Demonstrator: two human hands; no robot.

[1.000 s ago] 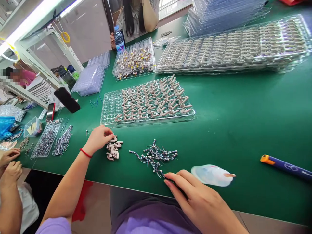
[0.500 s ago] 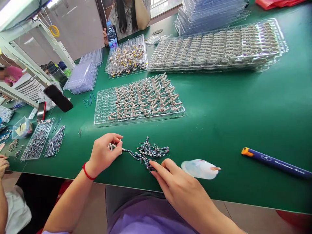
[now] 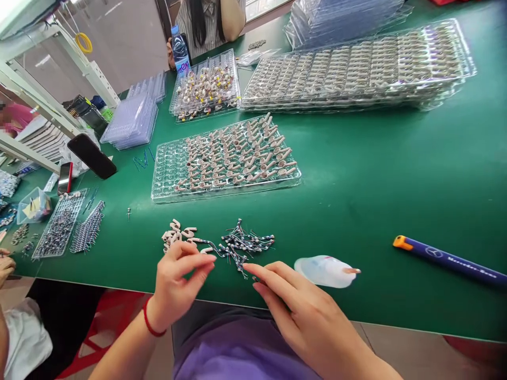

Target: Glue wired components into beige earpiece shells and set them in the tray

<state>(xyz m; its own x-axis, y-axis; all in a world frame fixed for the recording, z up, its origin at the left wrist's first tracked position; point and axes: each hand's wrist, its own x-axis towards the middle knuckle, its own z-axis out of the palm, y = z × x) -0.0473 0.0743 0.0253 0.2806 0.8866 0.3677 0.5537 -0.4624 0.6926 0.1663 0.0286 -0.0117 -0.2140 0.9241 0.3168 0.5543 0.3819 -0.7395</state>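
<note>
My left hand (image 3: 178, 279) hovers over the near edge of the green table (image 3: 376, 174), thumb and forefinger pinched on a small beige part just below a little pile of beige parts (image 3: 176, 234). My right hand (image 3: 295, 311) lies to the right of it. Its fingers are pressed together, with their tips on the lower end of a tangle of small wired components (image 3: 245, 243). Behind both piles lies a clear blister tray (image 3: 166, 174), its right half filled with rows of the beige parts.
A clear plastic dish (image 3: 325, 270) and a blue tool with an orange tip (image 3: 447, 258) lie to the right. Stacked filled trays (image 3: 356, 68), a mixed-parts tray (image 3: 206, 87), a water bottle (image 3: 180, 50) and a seated person (image 3: 209, 21) are at the back. A phone (image 3: 92, 155) and a co-worker's hand (image 3: 6, 264) are at the left.
My left hand has drawn back from the beige pile toward me, pinching a piece. My right hand has shifted slightly left along the table edge to the wired tangle.
</note>
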